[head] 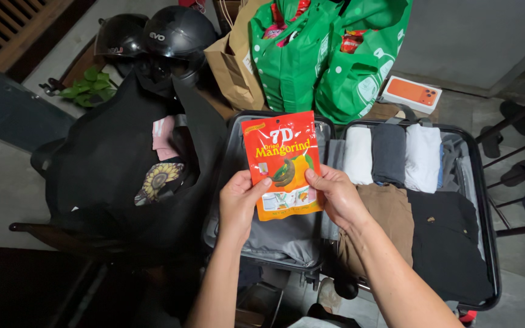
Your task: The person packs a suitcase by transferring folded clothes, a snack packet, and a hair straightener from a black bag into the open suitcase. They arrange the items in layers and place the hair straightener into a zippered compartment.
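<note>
Grey concrete floor (7, 182) underneath, with an open suitcase (484, 200) lying flat: rolled white and grey garments along the right half's top, brown and black folded clothes below, grey lining on the left. Behind, two green shopping bags (311, 61), a brown paper bag (232, 61), an orange-and-white flat box (411, 94). Left, black bag (110, 164) and two dark helmets (159, 36). Raised over the suitcase's left half, upright: red-and-orange snack pouch (281, 161), pinched at both lower edges by left hand (241, 203) and right hand (335, 194), thumbs on its front.
</note>
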